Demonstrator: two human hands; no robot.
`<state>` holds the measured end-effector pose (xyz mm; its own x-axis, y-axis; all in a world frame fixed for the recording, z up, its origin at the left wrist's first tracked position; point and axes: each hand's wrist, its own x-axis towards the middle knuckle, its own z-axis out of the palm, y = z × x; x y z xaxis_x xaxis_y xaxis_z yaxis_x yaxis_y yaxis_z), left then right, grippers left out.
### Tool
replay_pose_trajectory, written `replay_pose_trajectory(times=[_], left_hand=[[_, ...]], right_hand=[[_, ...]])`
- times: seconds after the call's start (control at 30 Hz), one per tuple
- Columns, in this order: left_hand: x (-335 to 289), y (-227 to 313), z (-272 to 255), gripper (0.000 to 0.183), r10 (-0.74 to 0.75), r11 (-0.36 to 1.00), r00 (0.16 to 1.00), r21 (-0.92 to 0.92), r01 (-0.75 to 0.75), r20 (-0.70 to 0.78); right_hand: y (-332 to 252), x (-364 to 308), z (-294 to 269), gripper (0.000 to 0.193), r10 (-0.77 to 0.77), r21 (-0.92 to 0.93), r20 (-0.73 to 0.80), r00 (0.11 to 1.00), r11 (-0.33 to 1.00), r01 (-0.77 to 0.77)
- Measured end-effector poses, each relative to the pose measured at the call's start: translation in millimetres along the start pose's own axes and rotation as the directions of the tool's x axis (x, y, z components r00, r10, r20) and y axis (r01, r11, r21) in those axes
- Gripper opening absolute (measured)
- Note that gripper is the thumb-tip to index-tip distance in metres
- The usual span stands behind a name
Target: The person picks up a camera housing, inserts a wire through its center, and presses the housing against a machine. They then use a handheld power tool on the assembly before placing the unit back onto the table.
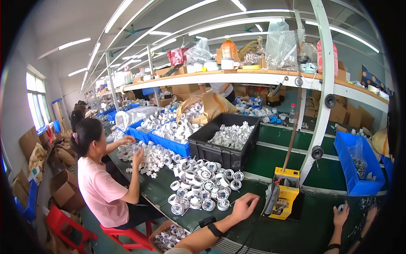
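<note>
My left hand [245, 206] is above the dark green bench, fingers loosely extended and nothing in it. It sits between the heap of round white plastic parts [207, 185] and a small yellow bench press [286, 195]. A black band circles my left wrist, and a small black device rests beside it. Farther right, my right hand [339, 216] is closed around a small grey-white part [341, 208]. Another hand [371, 214], seemingly a co-worker's, is just beyond it, near scattered small dark pieces [367, 202].
A black crate [195, 149] and blue bins [182, 148] of white parts stand at the back. On the left, a person in pink [101, 182] handles small white pieces. A shelf post [323, 101] rises behind the press. A blue bin [359, 186] stands at right.
</note>
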<state>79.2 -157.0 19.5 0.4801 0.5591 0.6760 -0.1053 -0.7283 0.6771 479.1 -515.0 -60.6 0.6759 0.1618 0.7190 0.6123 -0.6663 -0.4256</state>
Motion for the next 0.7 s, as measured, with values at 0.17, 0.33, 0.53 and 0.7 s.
replay_pose_trajectory(times=[0.17, 0.33, 0.53, 0.7], left_hand=[[1.9, 10.5, -7.6, 0.007, 0.165, 0.986, 0.962, -0.002, -0.169, -0.218], [-10.2, 16.7, -16.5, 0.006, 0.408, 0.911, 0.884, 0.030, -0.412, -0.229], [-27.0, 35.2, -0.5, 0.012, 0.641, 0.755, 0.758, -0.269, -0.597, 0.118], [-50.0, 49.5, 25.1, 0.016, 0.293, 0.924, 0.855, -0.358, -0.137, 0.428]], right_hand=[[-20.9, 2.8, 10.2, 0.034, 0.122, -0.111, 0.240, 0.963, 0.989, -0.097], [-133.2, -23.7, -33.5, 0.025, 0.118, 0.459, 0.309, 0.944, 0.850, -0.257], [-255.7, -72.8, -86.3, 0.043, -0.473, 0.708, 0.156, 0.867, 0.666, 0.235], [-303.5, -92.5, -83.7, 0.057, -0.721, 0.806, 0.181, 0.669, 0.498, 0.318]])
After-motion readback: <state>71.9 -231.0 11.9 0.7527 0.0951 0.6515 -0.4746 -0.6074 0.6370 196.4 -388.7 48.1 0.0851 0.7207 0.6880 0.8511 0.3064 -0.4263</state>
